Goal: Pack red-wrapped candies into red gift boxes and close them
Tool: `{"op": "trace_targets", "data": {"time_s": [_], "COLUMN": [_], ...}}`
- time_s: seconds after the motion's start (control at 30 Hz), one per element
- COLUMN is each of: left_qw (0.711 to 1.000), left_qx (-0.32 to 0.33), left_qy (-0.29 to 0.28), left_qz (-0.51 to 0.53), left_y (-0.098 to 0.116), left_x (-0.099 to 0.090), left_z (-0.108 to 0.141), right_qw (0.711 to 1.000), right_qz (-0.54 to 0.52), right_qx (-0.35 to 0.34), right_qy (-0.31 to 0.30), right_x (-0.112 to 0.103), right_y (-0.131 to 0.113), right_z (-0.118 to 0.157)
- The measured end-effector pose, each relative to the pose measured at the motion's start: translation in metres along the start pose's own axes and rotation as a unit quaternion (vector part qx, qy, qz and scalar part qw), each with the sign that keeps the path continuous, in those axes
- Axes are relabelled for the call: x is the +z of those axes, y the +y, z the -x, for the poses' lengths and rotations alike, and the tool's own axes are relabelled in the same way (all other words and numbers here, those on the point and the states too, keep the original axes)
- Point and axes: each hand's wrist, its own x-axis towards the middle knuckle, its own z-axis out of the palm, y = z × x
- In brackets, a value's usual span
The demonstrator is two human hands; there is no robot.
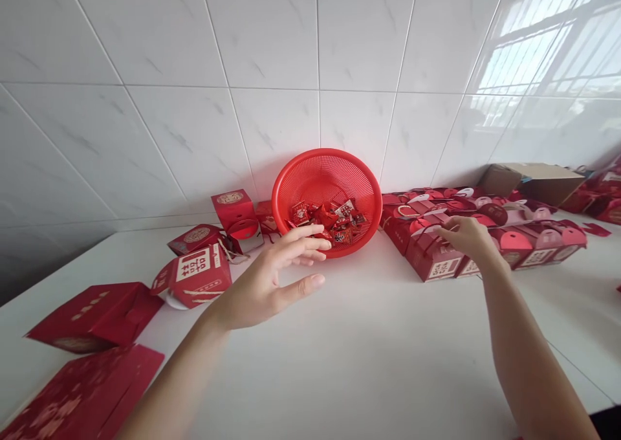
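Note:
My left hand [279,275] hovers above the white table with its fingers apart and nothing in them. Just beyond its fingertips a red plastic basket [326,158] leans tilted against the wall, with several red-wrapped candies [334,220] inside. My right hand [463,234] is at the top of a red gift box [431,255], at the near left corner of a block of similar boxes. Its thumb and fingers are pinched together at the box's top flap or handle; the exact part gripped is partly hidden.
Several red boxes [201,275] lie on the left, some upright, some on their sides. A flat red carton or bag [92,395] is at the lower left. A brown cardboard box [533,178] stands at the back right. The white tiled wall [272,32] bounds the table [339,362].

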Motion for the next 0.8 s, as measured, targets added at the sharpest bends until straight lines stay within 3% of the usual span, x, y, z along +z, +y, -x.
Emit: {"op": "trace_targets", "data": {"time_s": [0.2, 0.3, 0.4, 0.53, 0.6, 0.7, 0.8], "left_qw": [0.999, 0.993, 0.97, 0.923, 0.898, 0.867, 0.843], "left_qx": [-0.004, -0.034, -0.082, -0.211, -0.273, -0.389, -0.483], "left_qy": [-0.022, -0.012, 0.044, 0.151, 0.173, 0.169, 0.122], "left_qz": [-0.024, -0.112, -0.223, -0.284, -0.297, -0.263, -0.2], "left_y": [-0.006, -0.01, -0.019, -0.05, -0.072, -0.103, -0.123], "left_x": [-0.003, -0.013, -0.04, -0.092, -0.116, -0.139, -0.145], "left_z": [0.0, -0.002, -0.001, 0.013, 0.025, 0.04, 0.045], "right_qw": [0.995, 0.997, 0.996, 0.988, 0.982, 0.968, 0.945], "right_qz": [0.048, 0.017, 0.009, -0.022, -0.062, -0.129, -0.176], "right_qx": [-0.058, -0.067, -0.063, -0.08, -0.115, -0.173, -0.25], "right_qy": [-0.059, -0.021, 0.057, 0.129, 0.137, 0.129, 0.117], "right_x": [0.011, 0.015, 0.015, 0.013, 0.016, 0.029, 0.048], "right_y": [-0.002, 0.006, 0.006, -0.012, -0.023, -0.036, -0.043], "right_z": [0.004, 0.004, 0.01, 0.029, 0.04, 0.051, 0.056]}}
